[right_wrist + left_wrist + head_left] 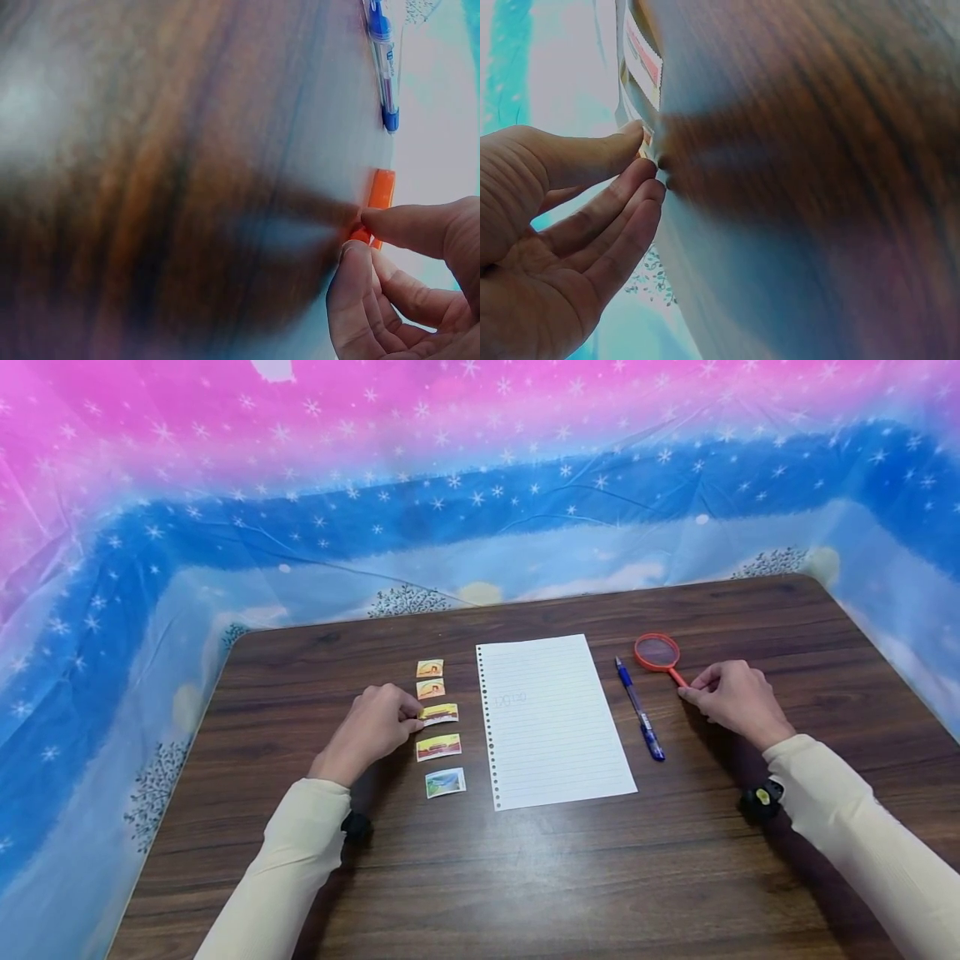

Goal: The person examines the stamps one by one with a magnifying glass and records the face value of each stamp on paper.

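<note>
Several small postage stamps stand in a column on the table's left part. My left hand (375, 727) has its thumb and fingertips at the left edge of the middle stamp (440, 714), which is yellow and dark red, and pinches it there. A similar stamp (438, 747) and a blue-green one (446, 782) lie nearer to me; two orange-yellow stamps, one of them just beyond (431, 689), lie farther off. On the right, my right hand (738, 697) pinches the end of the orange handle of a magnifying glass (657, 652). Its round lens points away to the left.
A lined sheet of paper (558, 735) with punched holes and faint writing lies mid-table. Between it and the magnifying glass lies a blue pen (639, 708). The dark wood table (562, 877) is bordered by a pink and blue snowflake cloth (450, 518).
</note>
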`<control>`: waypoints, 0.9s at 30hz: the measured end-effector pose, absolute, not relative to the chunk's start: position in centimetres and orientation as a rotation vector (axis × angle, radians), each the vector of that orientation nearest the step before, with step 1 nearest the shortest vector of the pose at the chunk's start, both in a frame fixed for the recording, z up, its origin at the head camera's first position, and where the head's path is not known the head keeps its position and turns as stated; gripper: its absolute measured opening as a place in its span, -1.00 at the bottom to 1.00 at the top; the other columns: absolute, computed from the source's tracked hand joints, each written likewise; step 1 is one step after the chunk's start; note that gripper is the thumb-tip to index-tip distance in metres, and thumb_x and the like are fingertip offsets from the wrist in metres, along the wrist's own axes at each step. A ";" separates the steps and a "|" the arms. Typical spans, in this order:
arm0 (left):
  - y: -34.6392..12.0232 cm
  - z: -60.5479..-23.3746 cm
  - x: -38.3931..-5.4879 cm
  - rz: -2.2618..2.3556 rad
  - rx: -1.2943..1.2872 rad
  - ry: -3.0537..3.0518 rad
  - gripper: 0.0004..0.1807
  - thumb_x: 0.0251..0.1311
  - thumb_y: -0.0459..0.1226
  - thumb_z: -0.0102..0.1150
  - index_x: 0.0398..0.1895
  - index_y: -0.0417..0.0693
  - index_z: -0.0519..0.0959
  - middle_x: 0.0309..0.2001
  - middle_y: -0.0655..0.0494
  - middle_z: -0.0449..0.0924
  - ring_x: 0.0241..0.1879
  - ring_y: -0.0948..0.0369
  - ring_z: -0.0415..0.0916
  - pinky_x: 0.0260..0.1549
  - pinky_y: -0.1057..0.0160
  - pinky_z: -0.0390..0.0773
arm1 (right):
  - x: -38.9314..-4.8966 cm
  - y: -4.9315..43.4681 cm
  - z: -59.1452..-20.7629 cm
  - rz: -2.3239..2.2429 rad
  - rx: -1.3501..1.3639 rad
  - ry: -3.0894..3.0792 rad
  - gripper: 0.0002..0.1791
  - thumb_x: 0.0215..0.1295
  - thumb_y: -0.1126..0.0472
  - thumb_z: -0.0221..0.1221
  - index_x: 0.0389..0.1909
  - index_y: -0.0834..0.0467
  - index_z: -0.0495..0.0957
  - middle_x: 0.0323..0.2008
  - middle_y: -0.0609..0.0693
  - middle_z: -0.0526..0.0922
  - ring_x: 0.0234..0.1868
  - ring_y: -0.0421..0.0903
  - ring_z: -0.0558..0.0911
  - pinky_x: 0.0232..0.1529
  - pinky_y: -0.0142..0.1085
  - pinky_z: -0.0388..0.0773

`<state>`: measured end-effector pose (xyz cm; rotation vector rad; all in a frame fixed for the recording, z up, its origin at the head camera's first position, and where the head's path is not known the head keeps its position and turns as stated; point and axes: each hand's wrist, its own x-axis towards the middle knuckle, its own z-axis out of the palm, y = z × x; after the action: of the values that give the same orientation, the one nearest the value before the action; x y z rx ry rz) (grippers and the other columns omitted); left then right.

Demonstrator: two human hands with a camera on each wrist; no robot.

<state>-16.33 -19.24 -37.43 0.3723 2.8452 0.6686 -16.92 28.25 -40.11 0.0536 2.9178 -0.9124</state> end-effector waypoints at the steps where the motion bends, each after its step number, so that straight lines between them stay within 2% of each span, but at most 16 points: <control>1: -19.3 -37.4 -16.3 0.670 0.372 2.848 -0.89 0.31 -0.36 0.32 -0.18 -0.11 0.79 -0.18 -0.04 0.73 -0.38 0.14 0.52 -0.33 0.17 0.52 | -16.9 28.3 -40.1 -0.912 0.050 2.923 -0.73 0.37 0.16 0.30 -0.30 0.34 0.64 -0.53 0.07 0.64 -0.57 -0.07 0.58 -0.58 -0.23 0.51; 8: -19.3 -37.1 -16.0 0.694 0.358 2.881 -0.79 0.31 -0.37 0.32 -0.03 -0.20 0.75 -0.14 -0.08 0.74 -0.29 0.14 0.62 -0.23 0.08 0.64 | -16.9 28.6 -39.5 -0.914 0.019 2.973 -0.73 0.34 0.14 0.31 -0.28 0.33 0.67 -0.53 0.05 0.66 -0.54 -0.06 0.58 -0.54 -0.22 0.49; 18: -17.9 -36.1 -15.0 0.689 0.524 2.973 -0.61 0.34 -0.30 0.30 0.20 -0.22 0.63 0.04 -0.17 0.65 -0.10 0.02 0.61 -0.15 0.00 0.62 | -17.1 28.1 -38.8 -0.897 -0.013 3.050 -0.74 0.34 0.13 0.32 -0.26 0.30 0.70 -0.45 0.09 0.69 -0.49 -0.03 0.54 -0.52 -0.23 0.43; 21: -17.2 -35.9 -14.6 0.731 0.621 2.958 -0.53 0.33 -0.28 0.32 0.28 -0.20 0.57 0.15 -0.17 0.60 0.05 -0.01 0.59 -0.04 -0.02 0.62 | -17.0 27.5 -38.6 -0.891 -0.035 3.074 -0.69 0.34 0.08 0.33 -0.25 0.30 0.72 -0.40 0.12 0.71 -0.45 -0.02 0.57 -0.48 -0.22 0.45; 24: -16.5 -35.8 -14.2 0.754 0.728 2.935 -0.46 0.34 -0.25 0.32 0.36 -0.16 0.50 0.27 -0.16 0.53 0.25 -0.03 0.49 0.13 -0.07 0.55 | -16.8 26.9 -38.3 -0.896 -0.073 3.091 -0.65 0.34 0.04 0.34 -0.23 0.30 0.73 -0.35 0.14 0.74 -0.40 0.00 0.63 -0.41 -0.16 0.51; 27: -15.8 -35.8 -13.8 0.728 0.814 2.919 -0.42 0.38 -0.20 0.28 0.42 -0.14 0.44 0.32 -0.13 0.49 0.32 -0.03 0.44 0.19 -0.08 0.50 | -16.6 26.3 -38.1 -0.906 -0.112 3.098 -0.65 0.34 0.04 0.34 -0.20 0.31 0.74 -0.32 0.16 0.75 -0.37 0.01 0.67 -0.34 -0.12 0.54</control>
<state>-13.83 -15.81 -35.82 0.8142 2.9194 0.7276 -16.58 26.33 -38.07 -0.1119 3.0983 -0.9062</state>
